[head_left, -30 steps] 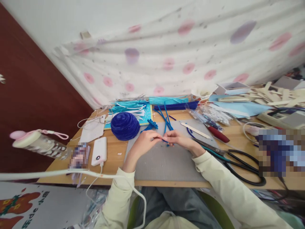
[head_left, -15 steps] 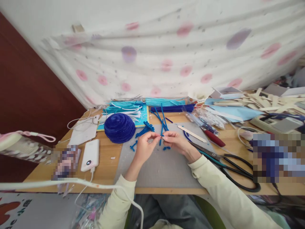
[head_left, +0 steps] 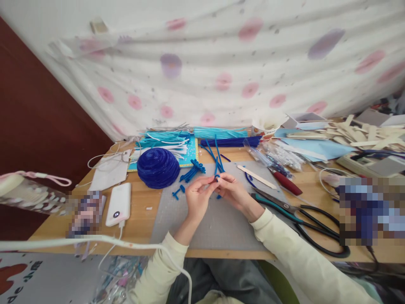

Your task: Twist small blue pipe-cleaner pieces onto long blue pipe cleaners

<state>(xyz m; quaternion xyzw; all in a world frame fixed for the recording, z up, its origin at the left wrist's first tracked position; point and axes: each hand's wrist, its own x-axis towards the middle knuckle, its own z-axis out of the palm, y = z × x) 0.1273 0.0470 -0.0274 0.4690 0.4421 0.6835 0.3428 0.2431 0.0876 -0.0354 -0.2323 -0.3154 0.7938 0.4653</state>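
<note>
Above the grey mat (head_left: 218, 223), my left hand (head_left: 201, 192) and my right hand (head_left: 232, 190) meet, fingertips pinched on a short blue pipe cleaner (head_left: 217, 177). Its exact shape is mostly hidden by the fingers. Just beyond them lie long blue pipe cleaner stems (head_left: 212, 153). Left of my left hand are a bundle of blue pipe cleaner pieces (head_left: 193, 169) with curled ends and a small twisted blue piece (head_left: 179, 193). A dark blue dome wound from pipe cleaner (head_left: 158, 168) sits farther left.
Large black-handled scissors (head_left: 297, 211), a wooden stick (head_left: 257, 176) and a red-handled tool (head_left: 287, 183) lie to the right. Pipe cleaner bundles (head_left: 221, 133) line the back. At left are a white power bank (head_left: 119, 204) and a white cable (head_left: 133, 244) crossing in front.
Both hands have drawn closer together around the blue piece. The straight length that stuck out between the fingers now shows as a small, compact bit. The view has shifted slightly.
</note>
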